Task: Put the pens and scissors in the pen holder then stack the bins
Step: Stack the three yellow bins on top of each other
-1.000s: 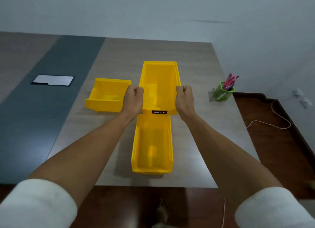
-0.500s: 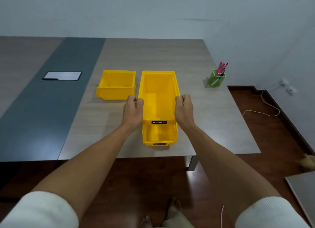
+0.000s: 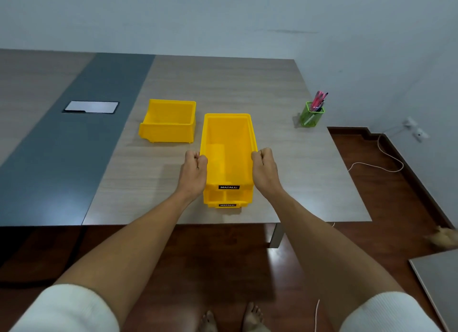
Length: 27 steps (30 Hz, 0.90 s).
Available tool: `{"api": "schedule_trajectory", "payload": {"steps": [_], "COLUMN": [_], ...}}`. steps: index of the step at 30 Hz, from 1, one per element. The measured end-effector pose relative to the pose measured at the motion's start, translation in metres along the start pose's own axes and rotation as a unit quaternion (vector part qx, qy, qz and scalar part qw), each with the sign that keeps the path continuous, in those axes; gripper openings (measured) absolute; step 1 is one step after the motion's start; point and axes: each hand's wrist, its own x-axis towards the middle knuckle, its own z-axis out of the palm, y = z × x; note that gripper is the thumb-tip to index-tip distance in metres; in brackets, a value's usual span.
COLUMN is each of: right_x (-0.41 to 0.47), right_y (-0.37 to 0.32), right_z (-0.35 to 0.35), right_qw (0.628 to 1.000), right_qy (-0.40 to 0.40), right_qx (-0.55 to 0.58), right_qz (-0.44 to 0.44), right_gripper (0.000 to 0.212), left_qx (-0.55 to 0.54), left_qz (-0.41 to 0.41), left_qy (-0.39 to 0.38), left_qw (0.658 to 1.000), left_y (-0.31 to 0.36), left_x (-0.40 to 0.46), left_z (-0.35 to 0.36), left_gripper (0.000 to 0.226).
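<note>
A long yellow bin [image 3: 228,143] rests on top of a second yellow bin [image 3: 226,200], whose front edge shows just below it near the table's front. My left hand [image 3: 193,173] grips the top bin's left rim and my right hand [image 3: 265,169] grips its right rim. A shorter yellow bin [image 3: 168,121] stands alone to the left and farther back. The green mesh pen holder [image 3: 311,114] with pink and dark pens in it stands at the table's right edge. Scissors cannot be made out among them.
The wooden table [image 3: 223,83] has a dark grey strip [image 3: 62,145] on the left with a white rectangular panel [image 3: 91,107] in it. A white cable [image 3: 379,158] lies on the floor at the right. My bare feet [image 3: 230,319] show below.
The long bin came toward me and down onto the near bin, covering it. The view pulled back from the table.
</note>
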Motion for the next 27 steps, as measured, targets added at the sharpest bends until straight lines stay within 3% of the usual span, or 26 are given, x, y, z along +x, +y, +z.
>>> {"api": "schedule_trajectory", "payload": {"steps": [9, 14, 16, 19, 22, 27], "right_x": [0.006, 0.001, -0.004, -0.014, -0.016, -0.012], "right_y": [0.012, 0.020, 0.036, 0.062, 0.070, 0.074], "right_z": [0.001, -0.005, -0.008, -0.006, -0.001, -0.001], "right_qw": [1.000, 0.998, 0.995, 0.987, 0.985, 0.983], "right_qy": [-0.019, -0.052, -0.089, -0.155, -0.155, -0.158], "right_qx": [0.003, 0.022, 0.016, -0.023, -0.059, -0.067], "right_qz": [-0.002, -0.020, -0.033, -0.043, -0.055, -0.072], "right_gripper": [0.024, 0.040, 0.036, 0.031, 0.034, 0.025], "left_qx": [-0.031, -0.056, -0.070, -0.048, -0.025, 0.014], "left_qz": [-0.019, -0.058, -0.075, -0.080, -0.079, -0.022], "left_qy": [-0.012, -0.064, -0.101, -0.138, -0.130, -0.140], "left_qw": [0.999, 0.995, 0.990, 0.986, 0.988, 0.990], "left_y": [-0.011, -0.032, -0.051, -0.065, -0.059, -0.061], "left_x": [0.007, -0.002, -0.009, -0.019, -0.027, -0.026], "left_z": [0.005, -0.002, -0.002, 0.003, 0.009, 0.008], "left_gripper": [0.017, 0.057, 0.069, 0.060, 0.047, 0.043]}}
